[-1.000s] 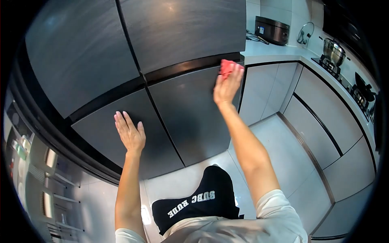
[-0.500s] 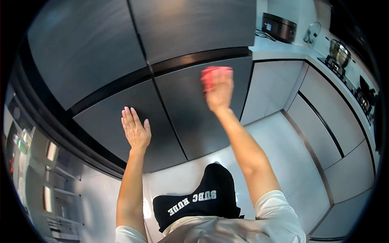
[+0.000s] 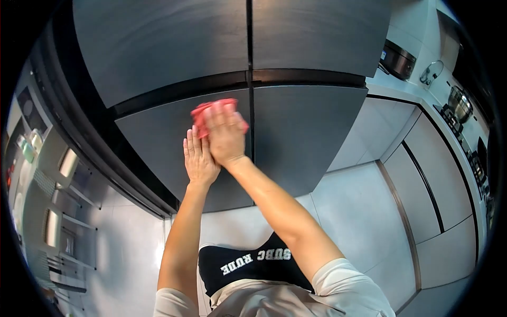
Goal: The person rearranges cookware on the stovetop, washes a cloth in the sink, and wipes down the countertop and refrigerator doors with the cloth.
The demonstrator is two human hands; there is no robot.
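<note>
A dark grey refrigerator with upper and lower doors fills the middle of the head view. My right hand presses a red cloth against the lower left door, close to the centre seam. Part of the cloth is hidden under the palm and fingers. Just left of it, my left hand lies flat on the same door with its fingers stretched out. The two hands touch or overlap slightly at their edges, and the left one holds nothing.
On the right, a counter carries a rice cooker, a steel pot and a gas stove, above pale cabinets. Chairs stand by a table at the left. Light tiles cover the floor.
My right hand has carried the red cloth from the lower right door leftward onto the lower left door, beside my left hand. The view has turned, shifting the refrigerator rightward.
</note>
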